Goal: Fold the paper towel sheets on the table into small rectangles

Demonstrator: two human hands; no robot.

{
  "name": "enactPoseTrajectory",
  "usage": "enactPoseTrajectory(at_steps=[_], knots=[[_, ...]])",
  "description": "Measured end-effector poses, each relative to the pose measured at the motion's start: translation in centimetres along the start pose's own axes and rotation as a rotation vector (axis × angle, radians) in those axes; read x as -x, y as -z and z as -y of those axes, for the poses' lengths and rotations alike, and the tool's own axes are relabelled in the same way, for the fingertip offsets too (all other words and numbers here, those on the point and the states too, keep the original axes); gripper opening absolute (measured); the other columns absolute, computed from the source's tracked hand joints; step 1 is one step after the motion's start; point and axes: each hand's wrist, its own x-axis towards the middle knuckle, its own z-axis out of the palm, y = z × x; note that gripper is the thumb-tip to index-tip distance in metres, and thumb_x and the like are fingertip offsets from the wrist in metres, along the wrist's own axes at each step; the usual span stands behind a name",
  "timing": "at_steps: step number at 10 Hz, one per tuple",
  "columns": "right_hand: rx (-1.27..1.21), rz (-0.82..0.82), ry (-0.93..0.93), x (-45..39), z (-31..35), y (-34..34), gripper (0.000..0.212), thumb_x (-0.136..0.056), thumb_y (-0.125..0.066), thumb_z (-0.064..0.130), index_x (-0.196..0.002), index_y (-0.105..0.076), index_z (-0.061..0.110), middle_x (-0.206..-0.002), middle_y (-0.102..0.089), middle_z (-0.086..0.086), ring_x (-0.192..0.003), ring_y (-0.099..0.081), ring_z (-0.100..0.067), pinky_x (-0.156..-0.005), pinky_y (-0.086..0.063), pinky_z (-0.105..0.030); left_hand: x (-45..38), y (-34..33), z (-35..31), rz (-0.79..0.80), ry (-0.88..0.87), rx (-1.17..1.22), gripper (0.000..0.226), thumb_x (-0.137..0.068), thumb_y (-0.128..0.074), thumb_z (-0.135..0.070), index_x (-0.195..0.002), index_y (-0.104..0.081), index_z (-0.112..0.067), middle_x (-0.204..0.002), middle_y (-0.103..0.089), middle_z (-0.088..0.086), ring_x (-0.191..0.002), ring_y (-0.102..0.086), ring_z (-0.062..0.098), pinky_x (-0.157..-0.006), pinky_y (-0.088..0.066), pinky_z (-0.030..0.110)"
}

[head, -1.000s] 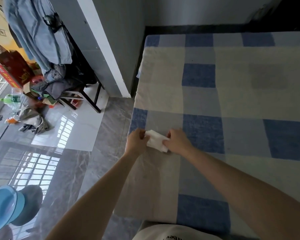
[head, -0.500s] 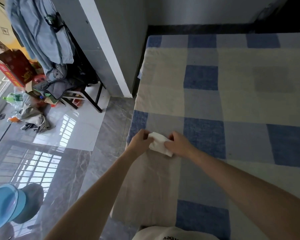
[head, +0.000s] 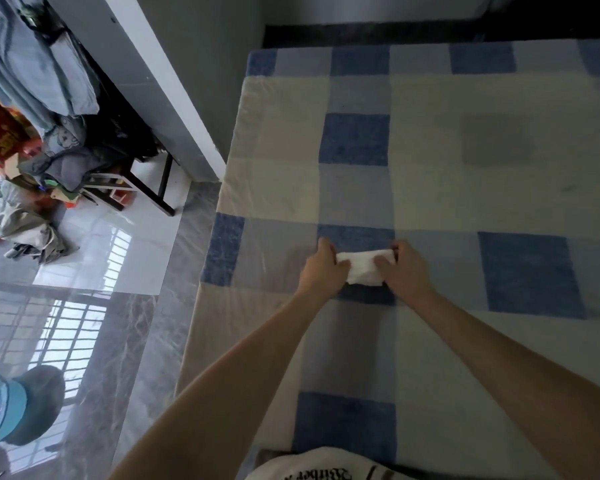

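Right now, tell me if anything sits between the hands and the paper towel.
Nothing visible does. The left hand and right hand each already pinch an end of the folded paper towel over the checked tablecloth.

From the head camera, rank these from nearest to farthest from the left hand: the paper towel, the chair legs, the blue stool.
1. Paper towel: pinched by the left hand, over the table.
2. Chair legs: on the floor, far left and beyond the table edge.
3. Blue stool: on the floor, at the bottom-left corner.
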Motion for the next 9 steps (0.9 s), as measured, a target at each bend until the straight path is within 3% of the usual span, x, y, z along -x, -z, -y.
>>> enactPoseTrajectory(at_steps=[1,2,3,4,5,6,7,8,9], knots=[[0.383,-0.12,0.303,0.5,-1.0,0.8,0.047,-0.081,-0.07,0.024,-0.119,-0.05,0.005,-0.127,-0.046,-0.018,-0.11,-0.052,-0.036,-0.084,-0.046,-0.042,0.8,-1.5,0.1,-0.21,-0.143,-0.321,0.025,-0.087,-0.059,-0.02,-0.106,-0.044,-0.014,-0.12,-0.041,0.01,-0.105,-0.044,0.028,-0.087,-0.044,0.042],[0.423,-0.224,0.676,1.1,-0.5,1.1,0.048,-0.083,-0.059,0.021,-0.128,-0.048,0.008,-0.14,-0.046,-0.014,-0.122,-0.046,-0.027,-0.092,-0.042,-0.039,1.3,-2.1,-0.5,-0.302,-0.436,-0.498,0.041,-0.081,-0.062,-0.011,-0.121,-0.054,-0.009,-0.133,-0.045,0.013,-0.116,-0.046,0.031,-0.098,-0.039,0.041],[0.436,-0.098,0.702,1.9,-0.8,0.3,0.053,-0.091,-0.041,0.028,-0.138,-0.046,0.005,-0.147,-0.042,-0.012,-0.132,-0.041,-0.023,-0.107,-0.033,-0.039,2.3,-3.4,-0.4,-0.275,-0.574,-0.598,0.057,-0.08,-0.056,-0.018,-0.135,-0.049,-0.004,-0.144,-0.045,0.012,-0.134,-0.041,0.029,-0.114,-0.03,0.044],[0.513,0.046,0.623,1.9,-2.8,-0.6,0.057,-0.093,-0.034,0.036,-0.139,-0.046,0.005,-0.148,-0.042,-0.012,-0.134,-0.043,-0.024,-0.106,-0.038,-0.047,3.2,-4.3,1.5,-0.102,-0.442,-0.791,0.066,-0.09,-0.031,-0.03,-0.153,-0.018,-0.013,-0.162,-0.012,0.004,-0.149,-0.005,0.022,-0.121,-0.007,0.047],[0.559,0.166,0.608,1.6,-4.0,-0.8,0.064,-0.09,-0.034,0.042,-0.14,-0.044,0.003,-0.148,-0.041,-0.013,-0.135,-0.043,-0.025,-0.102,-0.041,-0.053,3.5,-4.4,2.6,0.022,-0.297,-0.752,0.074,-0.094,-0.039,-0.03,-0.154,0.004,-0.024,-0.162,0.012,-0.003,-0.148,0.014,0.02,-0.118,0.005,0.047],[0.576,0.224,0.589,1.3,-4.0,-0.6,0.073,-0.09,-0.024,0.05,-0.149,-0.025,0.007,-0.158,-0.022,-0.008,-0.144,-0.024,-0.021,-0.111,-0.027,-0.051,2.9,-4.5,2.2,0.061,-0.236,-0.757,0.076,-0.095,-0.038,-0.038,-0.153,0.011,-0.028,-0.16,0.018,-0.005,-0.147,0.018,0.023,-0.117,0.009,0.049],[0.581,0.274,0.575,1.3,-3.8,-0.2,0.071,-0.097,-0.025,0.05,-0.153,-0.005,0.012,-0.161,0.001,-0.003,-0.148,-0.001,-0.016,-0.118,-0.012,-0.048,2.9,-4.4,1.7,0.097,-0.19,-0.783,0.077,-0.096,-0.036,-0.043,-0.152,0.014,-0.03,-0.16,0.02,-0.006,-0.147,0.018,0.025,-0.117,0.009,0.05],[0.538,0.307,0.562,1.5,-2.6,1.0,0.066,-0.101,-0.028,0.041,-0.153,0.001,0.013,-0.161,0.008,-0.001,-0.148,0.007,-0.015,-0.119,-0.004,-0.047,3.1,-3.4,0.6,0.102,-0.193,-0.745,0.072,-0.098,-0.036,-0.041,-0.153,0.008,-0.029,-0.161,0.015,-0.006,-0.147,0.017,0.023,-0.117,0.008,0.047],[0.397,0.197,0.579,2.4,-0.6,2.6,0.063,-0.1,-0.032,0.032,-0.153,-0.003,0.012,-0.161,0.004,-0.001,-0.148,0.002,-0.016,-0.12,-0.004,-0.044,3.7,-1.6,-0.8,0.007,-0.227,-0.491,0.067,-0.098,-0.041,-0.031,-0.154,-0.006,-0.025,-0.162,0.007,-0.004,-0.149,0.005,0.018,-0.119,0.0,0.04]])
